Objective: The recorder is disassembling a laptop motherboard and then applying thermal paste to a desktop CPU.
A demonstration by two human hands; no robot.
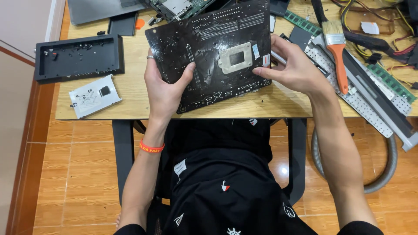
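Each grip is clamped on the dark circuit board [213, 52]: the left hand [163, 87] pinches its near-left edge, thumb on top, and the right hand [294, 65] holds its right edge. The board is tilted above the table [130, 93], solder side up, long axis running left-right between both hands, equally near each.

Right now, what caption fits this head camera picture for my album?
Both hands, left hand and right hand, hold a black circuit board over a wooden table.
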